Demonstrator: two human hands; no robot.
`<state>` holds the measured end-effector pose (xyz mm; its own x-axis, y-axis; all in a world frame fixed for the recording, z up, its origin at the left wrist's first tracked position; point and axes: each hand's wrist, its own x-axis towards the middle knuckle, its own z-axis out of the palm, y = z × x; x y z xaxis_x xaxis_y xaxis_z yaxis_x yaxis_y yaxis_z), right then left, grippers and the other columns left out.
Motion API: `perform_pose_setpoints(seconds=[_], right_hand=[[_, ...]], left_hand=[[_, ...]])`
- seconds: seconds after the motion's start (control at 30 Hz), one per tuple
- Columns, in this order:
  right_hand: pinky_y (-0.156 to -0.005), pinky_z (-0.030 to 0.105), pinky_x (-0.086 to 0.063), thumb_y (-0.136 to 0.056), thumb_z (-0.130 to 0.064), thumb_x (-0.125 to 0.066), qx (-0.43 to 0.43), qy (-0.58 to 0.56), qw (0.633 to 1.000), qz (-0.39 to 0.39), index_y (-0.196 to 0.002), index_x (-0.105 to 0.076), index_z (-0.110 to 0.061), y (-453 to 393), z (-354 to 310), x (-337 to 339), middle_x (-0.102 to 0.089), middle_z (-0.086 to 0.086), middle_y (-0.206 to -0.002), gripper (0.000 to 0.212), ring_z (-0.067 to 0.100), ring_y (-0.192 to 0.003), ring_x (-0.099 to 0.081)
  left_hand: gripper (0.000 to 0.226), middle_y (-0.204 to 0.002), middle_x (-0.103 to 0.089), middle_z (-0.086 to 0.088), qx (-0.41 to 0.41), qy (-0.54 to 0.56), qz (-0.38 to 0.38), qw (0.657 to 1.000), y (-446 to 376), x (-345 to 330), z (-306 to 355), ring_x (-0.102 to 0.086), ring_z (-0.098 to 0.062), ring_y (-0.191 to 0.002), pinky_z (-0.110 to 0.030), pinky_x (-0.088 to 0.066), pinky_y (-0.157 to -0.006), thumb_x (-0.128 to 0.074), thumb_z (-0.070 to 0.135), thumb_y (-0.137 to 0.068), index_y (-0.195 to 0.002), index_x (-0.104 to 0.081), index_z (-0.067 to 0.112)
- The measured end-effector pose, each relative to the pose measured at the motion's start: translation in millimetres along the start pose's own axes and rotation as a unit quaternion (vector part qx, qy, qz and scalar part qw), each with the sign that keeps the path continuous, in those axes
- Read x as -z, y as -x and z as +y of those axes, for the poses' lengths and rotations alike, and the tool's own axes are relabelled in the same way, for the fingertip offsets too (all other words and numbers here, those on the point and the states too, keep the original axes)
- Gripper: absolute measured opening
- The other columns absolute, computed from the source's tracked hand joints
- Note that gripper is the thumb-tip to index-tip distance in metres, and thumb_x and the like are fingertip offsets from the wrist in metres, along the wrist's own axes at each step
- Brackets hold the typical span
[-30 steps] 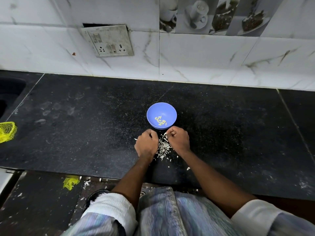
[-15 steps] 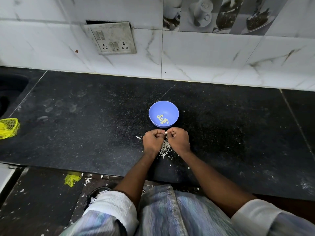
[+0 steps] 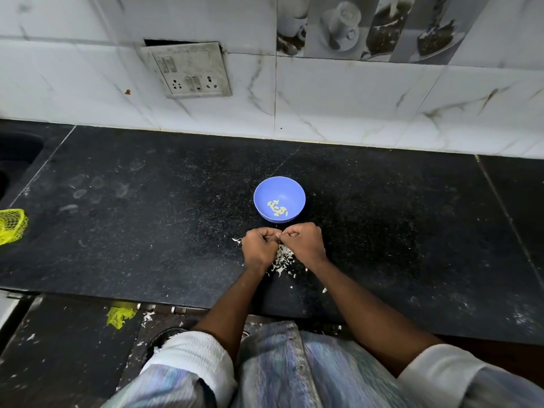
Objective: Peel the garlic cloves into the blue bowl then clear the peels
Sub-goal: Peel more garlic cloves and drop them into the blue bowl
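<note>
Just beyond two curled hands, left (image 3: 259, 248) and right (image 3: 303, 244), pinching something unseen together, sits the blue bowl (image 3: 279, 188) of peeled cloves (image 3: 276, 208).

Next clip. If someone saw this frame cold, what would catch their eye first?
Probably the small round blue plastic bowl standing alone mid-way across the black speckled stone counter, a few pale peeled garlic cloves at its bottom. Just in front of it, the left hand and right hand meet with curled fingers over a heap of white papery garlic peels; what they pinch is hidden.
</note>
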<state>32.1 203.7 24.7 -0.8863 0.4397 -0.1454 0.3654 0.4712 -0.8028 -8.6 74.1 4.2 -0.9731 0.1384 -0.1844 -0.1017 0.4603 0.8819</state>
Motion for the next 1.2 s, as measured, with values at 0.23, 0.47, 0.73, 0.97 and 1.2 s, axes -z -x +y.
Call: perform_pose_setpoints(seconds=[0.23, 0.47, 0.73, 0.97, 1.2], right_hand=[[-0.056, 0.035, -0.051, -0.073, -0.032, -0.082, -0.020, -0.075, 0.997, -0.013, -0.061, -0.075, -0.015, 0.4, -0.8, 0.1, -0.066, -0.001, -0.051, 0.022, 0.006, -0.048, -0.052], [-0.058, 0.033, -0.049, -0.077, -0.024, -0.084, -0.041, -0.130, 0.990, -0.028, -0.059, -0.074, -0.009, 1.1, 0.1, 2.9, -0.067, 0.012, -0.055, 0.025, 0.014, -0.051, -0.055], [-0.057, 0.028, -0.053, -0.077, -0.011, -0.084, -0.110, -0.220, 0.969, -0.035, -0.070, -0.077, 0.001, 4.7, -5.7, 8.7, -0.071, 0.024, -0.068, 0.016, 0.019, -0.057, -0.061], [-0.055, 0.027, -0.052, -0.078, -0.008, -0.080, -0.145, -0.254, 0.955, -0.041, -0.074, -0.077, 0.003, 4.2, -5.1, 10.3, -0.071, 0.023, -0.068, 0.011, 0.020, -0.058, -0.060], [-0.052, 0.025, -0.049, -0.078, -0.002, -0.071, -0.157, -0.265, 0.951, -0.035, -0.069, -0.076, 0.000, 0.9, -9.6, 8.1, -0.069, 0.020, -0.064, 0.011, 0.019, -0.055, -0.057]], left_hand=[[0.020, -0.073, -0.077, 0.010, 0.008, 0.031, 0.002, 0.999, -1.0, -0.5, -0.7, -0.066, 0.005, -0.061, -0.019, -0.055, -0.066, -0.074, 0.003, -0.088, -0.082, -0.084, 0.019], [0.018, -0.074, -0.078, 0.008, 0.019, 0.044, -0.005, 0.999, -4.8, -4.5, -6.9, -0.074, -0.009, -0.069, -0.030, -0.063, -0.074, -0.075, 0.007, -0.091, -0.084, -0.084, 0.021], [0.016, -0.073, -0.079, 0.004, 0.031, 0.069, -0.015, 0.997, -6.9, -7.0, -9.7, -0.074, -0.012, -0.068, -0.035, -0.064, -0.074, -0.077, 0.010, -0.091, -0.082, -0.082, 0.022], [0.012, -0.074, -0.079, -0.004, 0.060, 0.107, -0.032, 0.992, -8.5, -9.4, -9.7, -0.070, -0.014, -0.066, -0.041, -0.064, -0.074, -0.075, 0.005, -0.093, -0.086, -0.083, 0.012], [0.016, -0.076, -0.077, -0.015, 0.097, 0.174, -0.028, 0.979, -7.2, -11.7, -8.8, -0.065, -0.016, -0.064, -0.035, -0.057, -0.070, -0.071, 0.003, -0.096, -0.085, -0.081, 0.008]])
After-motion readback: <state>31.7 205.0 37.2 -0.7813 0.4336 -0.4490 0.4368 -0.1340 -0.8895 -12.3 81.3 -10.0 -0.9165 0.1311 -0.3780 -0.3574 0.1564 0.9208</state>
